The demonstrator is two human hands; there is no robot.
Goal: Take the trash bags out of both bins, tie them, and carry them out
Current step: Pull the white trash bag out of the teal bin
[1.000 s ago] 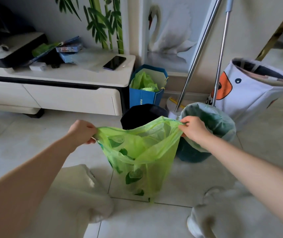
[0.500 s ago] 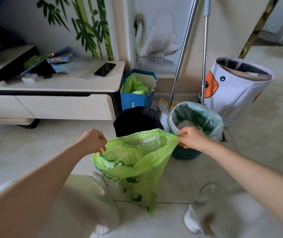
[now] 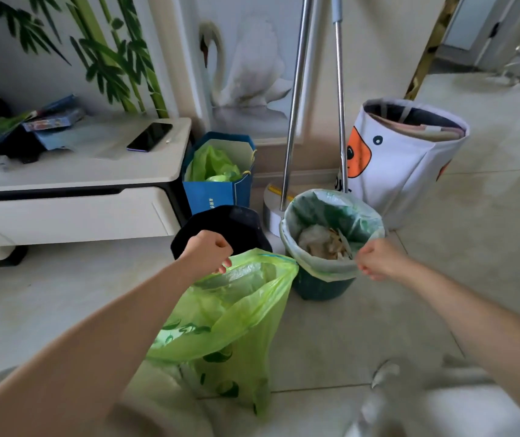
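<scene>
While my left hand (image 3: 209, 251) still holds the green bag (image 3: 233, 316) on the floor, my right hand (image 3: 375, 259) has let go and now pinches the bin (image 3: 322, 287) liner (image 3: 334, 212).

Floor (image 3: 489, 234): pale glossy tiles with thin grout lines, daylight reflecting off them toward the doorway (image 3: 486, 33) at upper right. Wall (image 3: 378, 42) is showing a painted bamboo mural (image 3: 110, 58) on the left and a white swan panel (image 3: 246, 64) beside it. A low white cabinet (image 3: 72, 212) with a dark band is standing against the wall at left; its tabletop (image 3: 101, 165) is carrying a dark phone (image 3: 150, 137), blue boxes (image 3: 53, 119) and assorted clutter. Two metal poles (image 3: 296, 89) are leaning against the wall. A white fabric basket with an orange print (image 3: 404, 159) is sitting near the corner.
</scene>
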